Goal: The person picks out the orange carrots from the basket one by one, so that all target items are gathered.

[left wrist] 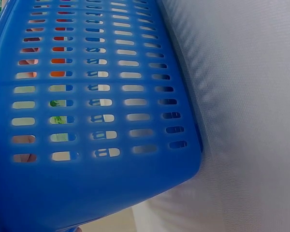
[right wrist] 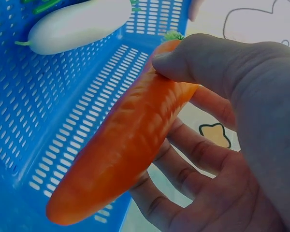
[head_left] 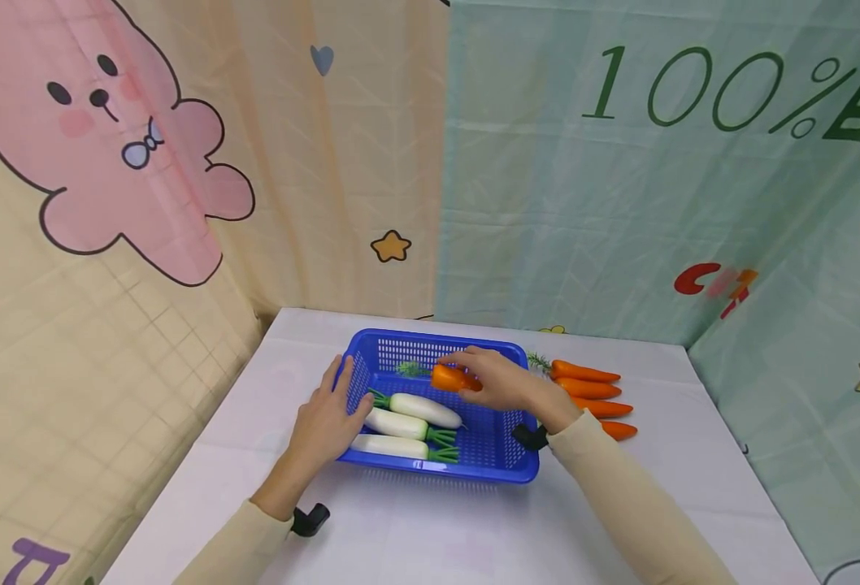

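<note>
In the head view, my right hand (head_left: 499, 380) holds an orange carrot (head_left: 448, 378) above the back of a blue plastic basket (head_left: 459, 473). The right wrist view shows the thumb pressing the carrot (right wrist: 118, 145) from above, with the fingers beneath it. Green leaves top the carrot and point left. Three white radishes (head_left: 423, 410) with green tops lie in the basket's left and front part. My left hand (head_left: 326, 422) rests on the left rim, fingers extended. Seen from the left wrist, the slotted basket wall (left wrist: 87, 186) hides most of what lies within.
Several more carrots (head_left: 587, 390) lie side by side on the white table (head_left: 430, 540), just right of the basket. Printed curtains (head_left: 547, 203) hang behind the table and at both sides. A black wrist device (head_left: 310, 520) sits at each wrist.
</note>
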Demonstrator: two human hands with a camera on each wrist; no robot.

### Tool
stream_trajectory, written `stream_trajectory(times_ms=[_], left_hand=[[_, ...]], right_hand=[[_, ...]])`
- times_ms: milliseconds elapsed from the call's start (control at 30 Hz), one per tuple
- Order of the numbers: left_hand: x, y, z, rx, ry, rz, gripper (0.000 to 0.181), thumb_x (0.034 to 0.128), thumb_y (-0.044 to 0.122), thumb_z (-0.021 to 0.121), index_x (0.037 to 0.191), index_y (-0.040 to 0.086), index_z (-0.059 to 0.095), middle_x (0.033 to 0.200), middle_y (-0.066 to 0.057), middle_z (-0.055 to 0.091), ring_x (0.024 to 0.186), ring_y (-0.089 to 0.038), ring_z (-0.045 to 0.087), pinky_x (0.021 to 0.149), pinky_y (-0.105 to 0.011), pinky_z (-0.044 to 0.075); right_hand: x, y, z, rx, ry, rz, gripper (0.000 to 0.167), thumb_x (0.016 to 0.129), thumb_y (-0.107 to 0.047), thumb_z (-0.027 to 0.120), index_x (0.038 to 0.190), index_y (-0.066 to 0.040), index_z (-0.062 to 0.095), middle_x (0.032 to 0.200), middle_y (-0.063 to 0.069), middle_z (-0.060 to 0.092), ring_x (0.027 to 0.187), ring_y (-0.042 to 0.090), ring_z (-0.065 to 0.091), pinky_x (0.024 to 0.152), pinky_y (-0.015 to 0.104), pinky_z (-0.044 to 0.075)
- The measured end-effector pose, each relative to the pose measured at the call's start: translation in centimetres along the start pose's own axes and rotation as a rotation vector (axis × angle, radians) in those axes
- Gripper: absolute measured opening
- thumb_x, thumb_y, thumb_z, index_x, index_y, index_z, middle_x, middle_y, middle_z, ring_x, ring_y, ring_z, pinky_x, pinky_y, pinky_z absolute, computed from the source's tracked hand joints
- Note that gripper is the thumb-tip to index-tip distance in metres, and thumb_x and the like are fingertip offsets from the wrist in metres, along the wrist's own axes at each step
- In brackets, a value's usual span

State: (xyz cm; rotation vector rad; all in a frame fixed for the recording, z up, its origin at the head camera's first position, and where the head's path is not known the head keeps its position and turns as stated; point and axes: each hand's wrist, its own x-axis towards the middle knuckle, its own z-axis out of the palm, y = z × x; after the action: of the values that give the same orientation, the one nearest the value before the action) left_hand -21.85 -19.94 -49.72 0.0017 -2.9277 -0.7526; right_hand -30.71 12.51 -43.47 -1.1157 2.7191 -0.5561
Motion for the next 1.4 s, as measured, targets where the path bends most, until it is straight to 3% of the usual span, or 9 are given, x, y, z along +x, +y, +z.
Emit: stream_trajectory(times_ms=[233, 500, 733, 1067, 1267, 1400], left_hand=[[0.0, 0.1, 0.0, 0.006, -0.005, 0.0, 0.087, 0.1191, 0.046, 0.059, 0.186, 0.005, 0.022, 0.195, -0.026, 0.018, 0.157, -0.064, 0.055, 0.118, -0.088, 0.05], [0.0, 0.1, -0.2, 0.009, -0.002, -0.001, 0.087, 0.1191, 0.047, 0.058, 0.186, 0.005, 0.022, 0.195, -0.026, 0.019, 0.156, -0.063, 0.056, 0.118, -0.089, 0.05], [0.1, -0.1, 0.0, 0.008, -0.002, 0.008, 0.087, 0.1192, 0.046, 0.058, 0.186, 0.005, 0.021, 0.195, -0.026, 0.017, 0.156, -0.064, 0.056, 0.118, -0.089, 0.05], [0.0, 0.0, -0.1, 0.006, -0.001, 0.007, 0.087, 0.1191, 0.046, 0.058, 0.186, 0.004, 0.022, 0.195, -0.027, 0.018, 0.157, -0.064, 0.055, 0.118, -0.089, 0.05], [0.1, 0.1, -0.2, 0.003, -0.001, 0.004, 0.087, 0.1191, 0.047, 0.058, 0.186, 0.005, 0.022, 0.195, -0.027, 0.017, 0.158, -0.064, 0.054, 0.118, -0.089, 0.049], [0.0, 0.1, -0.1, -0.007, 0.008, 0.006, 0.086, 0.1186, 0.047, 0.059, 0.185, 0.004, 0.025, 0.194, -0.027, 0.019, 0.158, -0.065, 0.055, 0.118, -0.089, 0.05]], right_hand=[[-1.7, 0.4, -0.4, 0.01, 0.008, 0.001, 0.062, 0.111, -0.016, 0.078, 0.17, -0.016, 0.06, 0.161, 0.016, 0.07, 0.138, 0.037, 0.071, 0.118, 0.056, 0.066], [-2.8, -0.1, -1.4, 0.007, 0.035, -0.021, 0.062, 0.111, -0.016, 0.078, 0.17, -0.017, 0.06, 0.153, 0.013, 0.072, 0.131, 0.03, 0.072, 0.112, 0.052, 0.068], [-3.9, -0.2, -2.1, -0.011, 0.035, 0.032, 0.063, 0.111, -0.018, 0.078, 0.171, -0.021, 0.059, 0.159, 0.014, 0.07, 0.139, 0.036, 0.07, 0.116, 0.058, 0.066], [-6.3, 1.2, -2.5, -0.006, 0.051, 0.06, 0.06, 0.112, -0.017, 0.077, 0.169, -0.014, 0.061, 0.147, 0.008, 0.073, 0.122, 0.025, 0.068, 0.105, 0.046, 0.067], [-7.9, 2.1, -2.5, 0.009, 0.068, 0.091, 0.06, 0.111, -0.016, 0.078, 0.169, -0.015, 0.061, 0.153, 0.01, 0.072, 0.125, 0.024, 0.07, 0.105, 0.046, 0.069], [-8.9, 2.7, -2.5, 0.008, 0.075, 0.117, 0.062, 0.111, -0.017, 0.079, 0.17, -0.019, 0.06, 0.156, 0.013, 0.071, 0.128, 0.028, 0.072, 0.108, 0.051, 0.069]])
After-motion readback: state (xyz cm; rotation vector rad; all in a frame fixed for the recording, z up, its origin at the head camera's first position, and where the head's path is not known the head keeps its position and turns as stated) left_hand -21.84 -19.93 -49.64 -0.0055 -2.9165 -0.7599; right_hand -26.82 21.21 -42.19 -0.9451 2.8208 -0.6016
